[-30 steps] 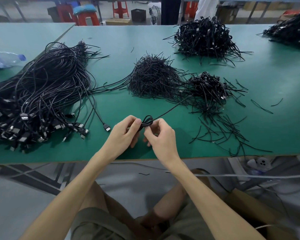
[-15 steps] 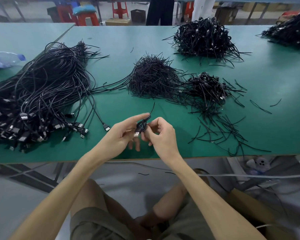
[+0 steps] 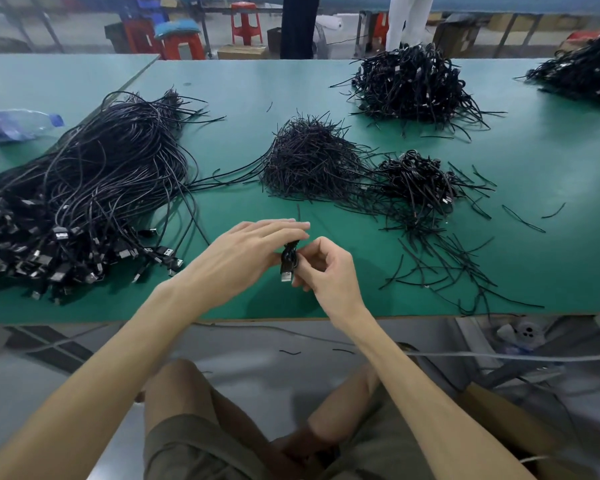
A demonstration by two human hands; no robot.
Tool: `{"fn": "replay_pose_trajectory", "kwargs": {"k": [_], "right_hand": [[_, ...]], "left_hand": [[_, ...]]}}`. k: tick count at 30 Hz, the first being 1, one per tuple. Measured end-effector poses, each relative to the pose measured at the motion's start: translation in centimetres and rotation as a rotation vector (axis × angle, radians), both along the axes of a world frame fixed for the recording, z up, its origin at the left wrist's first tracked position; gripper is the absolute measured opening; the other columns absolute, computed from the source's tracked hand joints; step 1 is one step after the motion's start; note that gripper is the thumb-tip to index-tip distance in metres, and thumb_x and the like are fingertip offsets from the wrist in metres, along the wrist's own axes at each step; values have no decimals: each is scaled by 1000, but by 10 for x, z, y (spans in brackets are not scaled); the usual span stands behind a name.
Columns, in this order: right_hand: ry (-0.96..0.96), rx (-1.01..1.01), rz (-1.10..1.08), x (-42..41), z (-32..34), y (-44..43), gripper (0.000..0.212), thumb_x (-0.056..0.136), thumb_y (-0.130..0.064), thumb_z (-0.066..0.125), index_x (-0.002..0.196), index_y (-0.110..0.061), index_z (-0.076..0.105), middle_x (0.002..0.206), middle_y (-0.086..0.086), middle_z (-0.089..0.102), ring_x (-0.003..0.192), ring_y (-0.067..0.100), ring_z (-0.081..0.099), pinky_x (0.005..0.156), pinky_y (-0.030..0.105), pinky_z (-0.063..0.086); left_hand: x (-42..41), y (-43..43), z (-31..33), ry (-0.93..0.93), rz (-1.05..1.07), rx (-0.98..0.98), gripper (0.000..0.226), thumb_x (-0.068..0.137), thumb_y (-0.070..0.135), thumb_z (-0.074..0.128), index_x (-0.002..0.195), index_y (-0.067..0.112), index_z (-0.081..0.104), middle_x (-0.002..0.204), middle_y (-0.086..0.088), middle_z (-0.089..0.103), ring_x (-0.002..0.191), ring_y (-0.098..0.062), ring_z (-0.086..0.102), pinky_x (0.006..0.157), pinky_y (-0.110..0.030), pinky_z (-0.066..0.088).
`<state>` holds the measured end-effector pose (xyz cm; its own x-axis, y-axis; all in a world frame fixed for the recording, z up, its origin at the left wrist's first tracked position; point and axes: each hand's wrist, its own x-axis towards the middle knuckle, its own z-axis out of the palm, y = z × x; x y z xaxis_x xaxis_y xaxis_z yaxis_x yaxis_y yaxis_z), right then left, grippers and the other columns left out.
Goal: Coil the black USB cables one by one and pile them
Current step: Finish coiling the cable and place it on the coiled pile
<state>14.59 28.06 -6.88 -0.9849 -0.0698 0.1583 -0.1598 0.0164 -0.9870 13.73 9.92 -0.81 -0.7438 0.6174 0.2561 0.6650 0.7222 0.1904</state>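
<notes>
Since half a second ago the left hand [image 3: 246, 251] has rolled palm-down, and its fingers now lie over the top of the bundle instead of reaching in from the side.

One plastic bottle [image 3: 18, 124] lies on its side at the far left of the green table [image 3: 551, 237]. Next to it sprawls one large heap of uncoiled cables [image 3: 94, 188], with its plugs bunched toward the near left. The left hand hovers near the table's near edge. Its four fingers are straight and pressed together, and their tips rest on the upper end of the coiled cable [image 3: 289, 259]. The thumb is hidden, so I cannot tell whether it pinches.

The single coiled cable is held above the table between the two hands. Its long axis runs far to near, and its one visible metal plug points down toward the near edge. A thin black strand [image 3: 298, 211] rises just beyond the left fingertips. I cannot tell whether it is the cable's tail or a tie.

The right hand [image 3: 329, 271] has curled fingers, with thumb and forefinger pinching the bundle's right side.

Farther back sits one mound of short ties [image 3: 309, 161], and just to its right is one small pile of coiled cables [image 3: 416, 181]. Loose ties [image 3: 447, 265] are scattered near the right. Two more cable heaps lie far off, one behind [image 3: 409, 84] and one at the far right corner [image 3: 582, 74].
</notes>
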Motion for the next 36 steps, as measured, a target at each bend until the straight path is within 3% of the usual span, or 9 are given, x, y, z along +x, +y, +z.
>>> {"fn": "replay_pose_trajectory", "kwargs": {"k": [4, 10, 14, 17, 20, 23, 31, 35, 36], "right_hand": [[-11, -13, 9, 0, 1, -1, 9, 82, -18, 67, 77, -21, 60, 68, 10, 70, 57, 20, 66, 52, 27, 47], [3, -22, -65, 0, 0, -2, 14, 84, -26, 66, 73, -32, 61, 62, 3, 67, 54, 19, 63, 51, 28, 44], [17, 3, -118, 0, -1, 0, 19, 88, -22, 66, 72, -24, 57, 60, 0, 65, 54, 18, 62, 55, 29, 45], [45, 71, -147, 2, -2, -2, 18, 91, -15, 66, 76, -14, 57, 61, 3, 66, 56, 22, 63, 56, 29, 47], [55, 115, -150, 5, 0, -4, 16, 92, -10, 66, 78, -12, 59, 64, 5, 67, 60, 25, 65, 57, 28, 49], [48, 116, -160, 6, 2, -4, 17, 90, -10, 68, 76, -11, 59, 64, 5, 66, 61, 23, 63, 58, 30, 48], [55, 97, -156, 7, 4, -4, 16, 89, -8, 68, 77, -8, 57, 68, 9, 64, 63, 28, 60, 59, 40, 49], [65, 139, -146, 7, 3, -4, 14, 90, -8, 67, 78, -12, 60, 66, 5, 66, 64, 28, 60, 61, 37, 50], [69, 146, -144, 7, 3, -4, 15, 91, -9, 67, 78, -13, 60, 65, 5, 66, 64, 28, 61, 62, 36, 50]], "left_hand": [[-3, 1, 2, 128, 36, -45, 31, 100, 34, 53, 124, 17, 63, 124, 4, 65, 116, -20, 60, 101, -35, 44], [1, 14, -3, 259, 133, -114, 33, 105, 38, 43, 111, 11, 62, 96, -1, 63, 91, -26, 57, 84, -39, 46], [5, 31, -7, 28, 292, 71, 35, 106, 41, 40, 126, 15, 52, 87, 3, 67, 84, -20, 58, 78, -29, 36], [4, 37, -5, -200, 403, 250, 23, 106, 43, 40, 120, 27, 47, 68, 6, 66, 59, -6, 56, 57, -30, 35], [3, 38, -1, -298, 454, 350, 18, 106, 44, 39, 114, 31, 49, 65, 6, 68, 47, -1, 55, 52, -33, 39], [2, 37, 2, -402, 402, 467, 21, 109, 30, 37, 123, 28, 52, 60, 5, 66, 52, -16, 59, 60, -39, 52], [-2, 13, 8, -510, 173, 318, 57, 93, -18, 39, 135, 15, 58, 85, 3, 68, 69, -13, 56, 72, -25, 50], [-5, 13, 13, -305, 289, 88, 14, 102, 27, 56, 110, 24, 67, 93, 11, 59, 85, -12, 59, 80, -38, 49], [-5, 15, 13, -262, 318, 13, 20, 103, 39, 51, 102, 25, 65, 94, 10, 54, 86, -16, 57, 75, -38, 46]]}}
